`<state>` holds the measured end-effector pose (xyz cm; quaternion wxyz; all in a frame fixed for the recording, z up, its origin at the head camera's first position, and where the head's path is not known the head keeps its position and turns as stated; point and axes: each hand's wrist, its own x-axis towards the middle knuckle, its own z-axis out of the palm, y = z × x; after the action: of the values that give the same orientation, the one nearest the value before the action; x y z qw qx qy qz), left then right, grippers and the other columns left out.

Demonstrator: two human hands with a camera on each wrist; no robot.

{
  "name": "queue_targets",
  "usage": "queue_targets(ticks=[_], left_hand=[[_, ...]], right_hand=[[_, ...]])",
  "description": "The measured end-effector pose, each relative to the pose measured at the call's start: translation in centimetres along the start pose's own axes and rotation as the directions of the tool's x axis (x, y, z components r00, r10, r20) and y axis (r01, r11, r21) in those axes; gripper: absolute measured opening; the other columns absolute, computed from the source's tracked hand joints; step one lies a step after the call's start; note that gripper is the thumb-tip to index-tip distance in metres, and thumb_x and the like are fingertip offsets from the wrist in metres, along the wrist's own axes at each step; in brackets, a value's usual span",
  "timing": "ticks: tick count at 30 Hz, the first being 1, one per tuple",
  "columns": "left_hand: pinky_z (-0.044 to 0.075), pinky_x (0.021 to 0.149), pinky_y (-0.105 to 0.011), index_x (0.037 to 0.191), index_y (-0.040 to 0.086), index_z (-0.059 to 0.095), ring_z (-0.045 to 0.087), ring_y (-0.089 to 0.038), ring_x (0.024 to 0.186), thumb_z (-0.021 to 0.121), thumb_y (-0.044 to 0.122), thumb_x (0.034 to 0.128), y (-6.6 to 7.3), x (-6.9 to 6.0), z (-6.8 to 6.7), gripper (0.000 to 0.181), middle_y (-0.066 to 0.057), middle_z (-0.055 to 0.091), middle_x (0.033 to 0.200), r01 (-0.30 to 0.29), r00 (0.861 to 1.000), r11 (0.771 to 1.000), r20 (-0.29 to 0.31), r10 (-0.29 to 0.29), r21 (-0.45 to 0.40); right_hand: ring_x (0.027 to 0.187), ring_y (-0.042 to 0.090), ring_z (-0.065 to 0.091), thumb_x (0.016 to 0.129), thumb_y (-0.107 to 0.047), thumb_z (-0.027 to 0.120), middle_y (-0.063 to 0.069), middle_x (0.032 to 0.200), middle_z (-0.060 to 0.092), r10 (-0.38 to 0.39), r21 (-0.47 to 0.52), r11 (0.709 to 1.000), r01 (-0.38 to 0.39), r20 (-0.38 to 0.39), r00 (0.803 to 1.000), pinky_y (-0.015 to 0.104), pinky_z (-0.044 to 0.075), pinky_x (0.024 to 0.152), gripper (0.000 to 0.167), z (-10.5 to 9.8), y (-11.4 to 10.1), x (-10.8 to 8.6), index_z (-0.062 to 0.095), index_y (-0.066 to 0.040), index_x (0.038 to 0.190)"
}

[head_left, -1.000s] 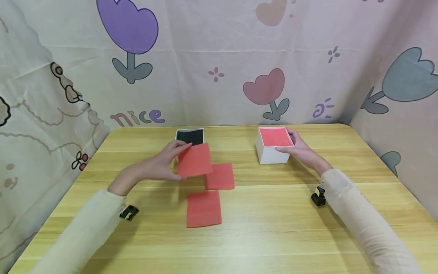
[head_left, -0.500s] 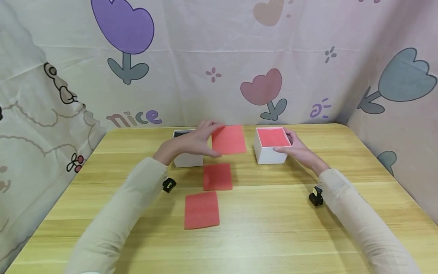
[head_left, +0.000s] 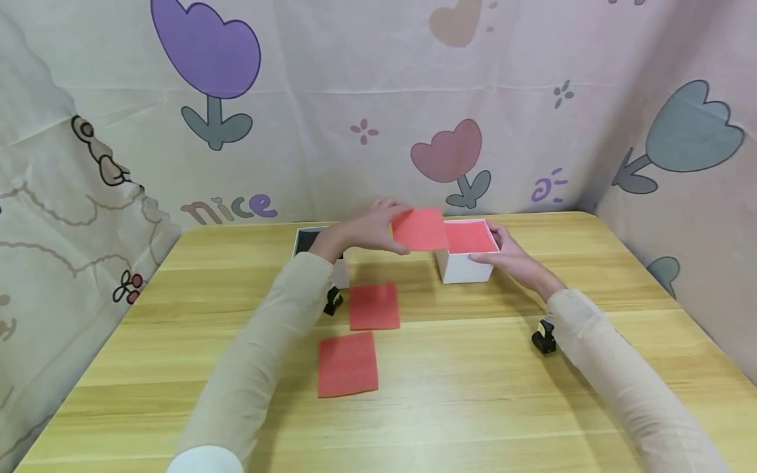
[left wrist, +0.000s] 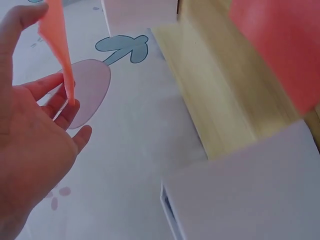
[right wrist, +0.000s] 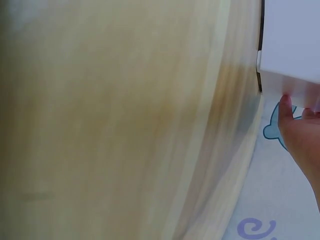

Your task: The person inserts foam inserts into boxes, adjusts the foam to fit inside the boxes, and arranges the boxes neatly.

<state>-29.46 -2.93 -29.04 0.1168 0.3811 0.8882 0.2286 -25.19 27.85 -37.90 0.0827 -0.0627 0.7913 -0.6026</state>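
Observation:
My left hand point(head_left: 368, 231) pinches a thin red square cloth point(head_left: 421, 229) between thumb and fingers, holding it up at the left edge of a white box point(head_left: 464, 269). In the left wrist view the same cloth point(left wrist: 60, 47) appears edge-on, the thumb on one side and fingertips on the other. Red material point(head_left: 471, 237) shows inside that box's open top. My right hand point(head_left: 520, 260) grips the box from its right side; in the right wrist view the thumb point(right wrist: 285, 107) lies against the white wall. Part of the fingers is hidden behind the box.
A second white box point(head_left: 340, 272), with a dark inside point(head_left: 306, 240), stands to the left, partly covered by my left forearm. Two more red cloths, one nearer the boxes point(head_left: 374, 306) and one closer to me point(head_left: 347, 364), lie on the wooden table point(head_left: 473, 381). A patterned curtain point(head_left: 319, 164) hangs behind.
My left hand has carried the red cloth rightward from the left box to the right box's edge. The right hand keeps its hold on the box. The view has shifted slightly.

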Motion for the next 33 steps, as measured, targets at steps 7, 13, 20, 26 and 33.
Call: queue_targets(ticks=[7, 13, 20, 26, 33], left_hand=[[0.035, 0.104, -0.046, 0.15, 0.012, 0.034, 0.022, -0.026, 0.134, 0.071, 0.037, 0.0782, 0.4, 2.5, 1.3, 0.084, -0.009, 0.028, 0.151, 0.066, 0.998, 0.997, 0.005, -0.066, -0.026], [0.032, 0.107, -0.047, 0.151, 0.011, 0.034, 0.022, -0.027, 0.135, 0.068, 0.038, 0.08, 0.5, 4.1, 2.9, 0.083, -0.012, 0.027, 0.153, 0.096, 0.995, 0.994, 0.014, -0.095, -0.047], [0.033, 0.107, -0.045, 0.151, 0.016, 0.033, 0.023, -0.023, 0.135, 0.067, 0.037, 0.0809, 1.7, 5.2, 3.6, 0.081, -0.008, 0.027, 0.153, 0.109, 0.994, 0.99, 0.013, -0.108, -0.088], [0.038, 0.103, -0.041, 0.151, 0.018, 0.034, 0.026, -0.021, 0.132, 0.066, 0.038, 0.0822, 3.0, 6.1, 4.2, 0.079, -0.006, 0.03, 0.152, 0.109, 0.994, 0.989, 0.018, -0.108, -0.095], [0.037, 0.102, -0.04, 0.151, 0.016, 0.035, 0.026, -0.021, 0.131, 0.066, 0.039, 0.084, 3.3, 7.1, 5.0, 0.077, -0.005, 0.031, 0.152, 0.096, 0.995, 0.992, 0.027, -0.095, -0.086]], right_hand=[[0.137, 0.028, 0.024, 0.09, -0.013, 0.067, 0.018, 0.152, 0.019, 0.006, -0.011, 1.0, -0.006, 0.008, 1.0, 0.043, 0.023, 0.113, 0.091, 0.0, -0.1, 0.1, 0.001, -0.007, 0.152], [0.139, 0.029, 0.022, 0.089, -0.012, 0.067, 0.019, 0.154, 0.017, 0.006, -0.01, 1.0, -0.006, 0.02, 1.0, 0.044, 0.021, 0.113, 0.091, 0.2, -0.4, -0.1, 0.001, -0.007, 0.152], [0.138, 0.029, 0.025, 0.089, -0.013, 0.067, 0.017, 0.153, 0.02, 0.001, -0.005, 1.0, -0.001, 0.0, 1.0, 0.044, 0.023, 0.113, 0.091, 0.1, -0.1, -0.1, 0.002, -0.009, 0.153], [0.14, 0.028, 0.021, 0.089, -0.011, 0.067, 0.016, 0.156, 0.016, -0.014, 0.002, 1.0, 0.014, -0.006, 1.0, 0.044, 0.021, 0.114, 0.091, 0.0, 0.2, 0.0, 0.003, -0.009, 0.153], [0.14, 0.027, 0.021, 0.089, -0.01, 0.068, 0.015, 0.156, 0.016, -0.032, 0.018, 0.999, 0.033, -0.007, 0.999, 0.043, 0.023, 0.113, 0.09, 0.1, 0.2, 0.0, 0.005, -0.007, 0.153]])
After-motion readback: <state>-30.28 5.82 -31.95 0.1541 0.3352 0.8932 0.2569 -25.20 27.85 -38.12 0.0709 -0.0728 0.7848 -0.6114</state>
